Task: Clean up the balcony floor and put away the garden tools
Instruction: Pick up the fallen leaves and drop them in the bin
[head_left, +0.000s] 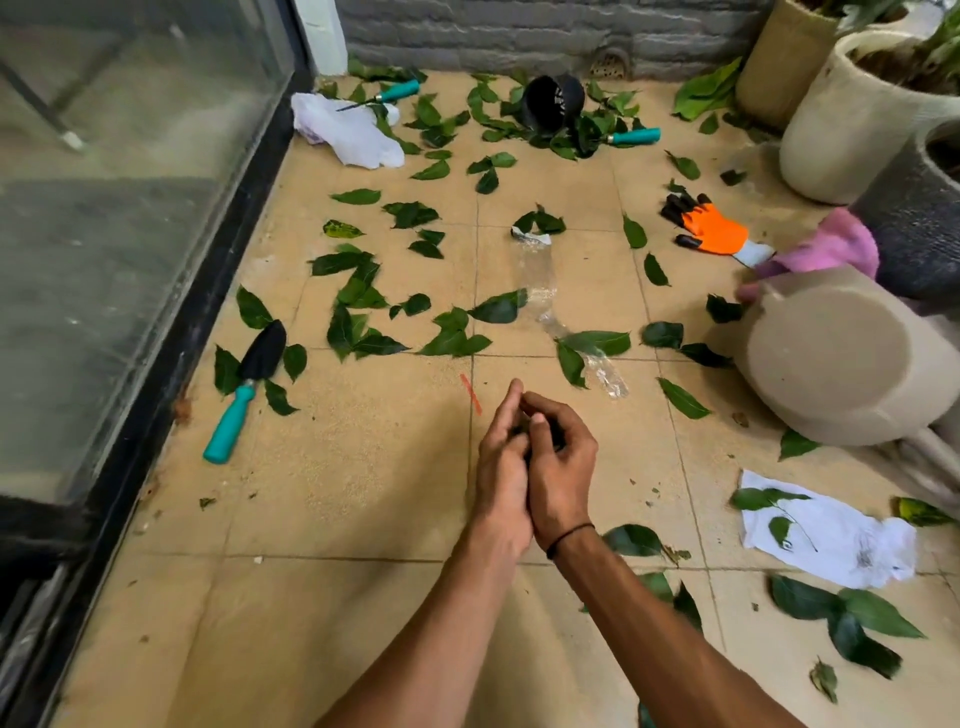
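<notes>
Tan tiled floor (363, 467) — strewn with green leaves (358, 332), a trowel (244, 389), an orange glove (714, 228).

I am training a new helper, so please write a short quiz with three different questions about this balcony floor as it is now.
1. True or false: the black trowel with the teal handle lies close to the glass door.
2. What lies right beside the pink cloth? A) orange glove B) broom C) watering can
3. Fill in: the small black pot near the back wall lies on its ____.

Key
1. True.
2. A, the orange glove.
3. Side, among green leaves.
</notes>
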